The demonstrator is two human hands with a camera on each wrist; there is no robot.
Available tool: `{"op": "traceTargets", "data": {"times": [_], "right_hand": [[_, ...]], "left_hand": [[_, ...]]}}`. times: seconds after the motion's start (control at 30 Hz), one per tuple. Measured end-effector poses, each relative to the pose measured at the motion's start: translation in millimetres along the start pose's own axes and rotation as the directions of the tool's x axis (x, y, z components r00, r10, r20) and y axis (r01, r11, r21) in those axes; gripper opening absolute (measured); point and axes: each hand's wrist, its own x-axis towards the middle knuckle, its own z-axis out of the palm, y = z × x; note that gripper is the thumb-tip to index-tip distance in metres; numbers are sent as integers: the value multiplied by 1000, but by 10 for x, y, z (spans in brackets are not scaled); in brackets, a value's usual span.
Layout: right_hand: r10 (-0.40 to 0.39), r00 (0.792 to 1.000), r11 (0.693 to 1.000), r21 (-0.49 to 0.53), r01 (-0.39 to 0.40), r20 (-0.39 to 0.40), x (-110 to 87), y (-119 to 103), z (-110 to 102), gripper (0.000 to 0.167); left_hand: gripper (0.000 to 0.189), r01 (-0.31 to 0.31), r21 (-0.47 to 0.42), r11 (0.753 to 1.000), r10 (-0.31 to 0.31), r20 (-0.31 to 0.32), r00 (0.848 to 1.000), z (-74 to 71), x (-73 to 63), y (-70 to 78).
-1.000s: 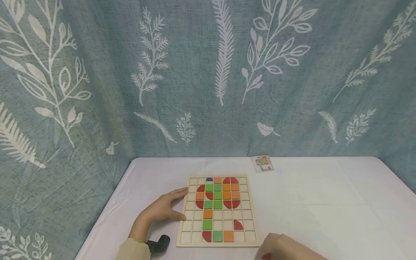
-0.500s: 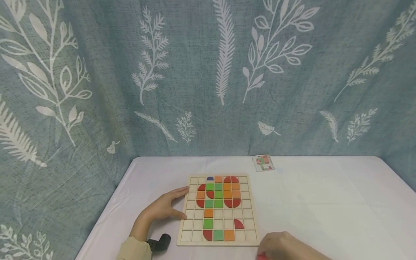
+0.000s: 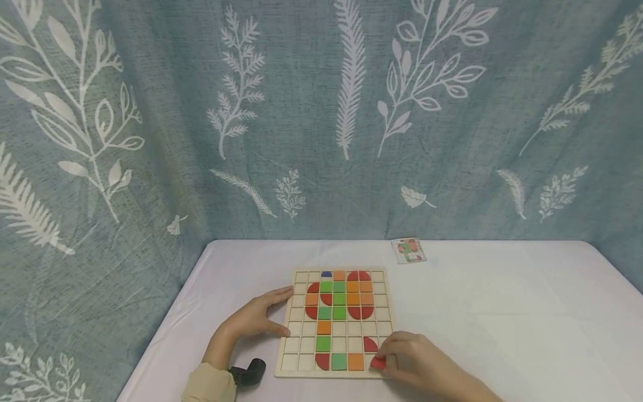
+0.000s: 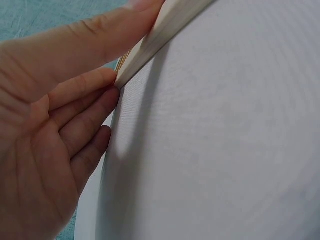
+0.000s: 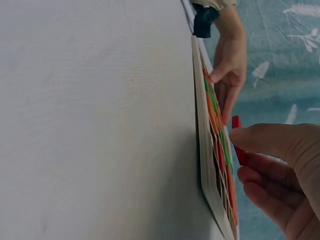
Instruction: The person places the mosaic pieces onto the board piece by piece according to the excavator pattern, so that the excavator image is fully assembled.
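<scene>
A square wooden grid board (image 3: 289, 363) lies on the table, bearing green and orange square tiles, red quarter-circle tiles and a small blue piece. My left hand (image 3: 253, 320) rests along its left edge, thumb and fingers extended and touching the rim, which the left wrist view (image 4: 50, 115) confirms. Over the lower right cells, my right hand (image 3: 422, 360) pinches a red tile (image 3: 378, 363) between thumb and fingers. The tile's full shape is partly covered by the fingers. Just above it sits a red quarter-circle tile (image 3: 370, 344) in its cell.
A small pattern card (image 3: 409, 250) lies near the table's back edge. White cloth covers the table (image 3: 502, 312). A blue-green leaf-print curtain (image 3: 301, 111) hangs behind and to the left. A black device (image 3: 248, 373) is strapped at my left wrist.
My right hand has moved up and left from the table's front onto the board's lower right, carrying the red tile. The left hand stays at the board's edge.
</scene>
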Motion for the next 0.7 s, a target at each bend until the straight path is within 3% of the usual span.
{"op": "traceTargets", "data": {"times": [0.13, 0.37, 0.5, 0.7], "right_hand": [[87, 996, 996, -28, -86, 32, 48, -25, 32, 19], [226, 968, 973, 16, -229, 113, 95, -73, 56, 18], [209, 973, 977, 29, -212, 102, 113, -70, 77, 16], [104, 992, 995, -16, -103, 67, 161, -47, 96, 12]], "left_hand": [[93, -2, -2, 1000, 2, 0, 1000, 5, 11, -7], [93, -7, 7, 1000, 7, -3, 1000, 9, 20, -23], [93, -5, 6, 1000, 5, -2, 1000, 8, 20, -21], [93, 0, 3, 1000, 0, 0, 1000, 7, 18, -6]]}}
